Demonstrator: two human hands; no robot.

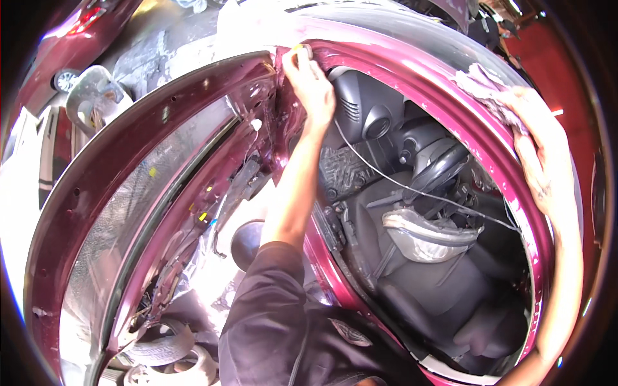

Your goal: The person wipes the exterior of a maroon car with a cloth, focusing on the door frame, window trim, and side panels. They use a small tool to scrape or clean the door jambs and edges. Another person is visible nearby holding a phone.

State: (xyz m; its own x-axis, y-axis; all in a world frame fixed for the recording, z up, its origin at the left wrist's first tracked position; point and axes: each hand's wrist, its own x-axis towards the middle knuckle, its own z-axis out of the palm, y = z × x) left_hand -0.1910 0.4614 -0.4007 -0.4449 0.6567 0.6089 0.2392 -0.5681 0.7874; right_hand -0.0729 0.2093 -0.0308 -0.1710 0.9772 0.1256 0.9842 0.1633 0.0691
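Observation:
At the front upper corner of a maroon car's door opening, my left hand [312, 87] is closed, its fingers pinching a small yellow thing [299, 49] against the painted frame. Most of that thing is hidden by the fingers, so its kind is unclear. My right hand [537, 138] is at the roof edge on the right, fingers bent over a crumpled pale purple cloth [489, 96]. The cloth rests on the maroon door frame [444, 87].
To the left stands the opened maroon door [77, 193], its inner trim off and wiring exposed. Inside the car are a steering wheel [444, 164], dark seats [438, 293], a thin pale cable [418, 192] across the opening and a clear, curved headlamp-like part [428, 238]. A grey tub [96, 96] stands beyond the door.

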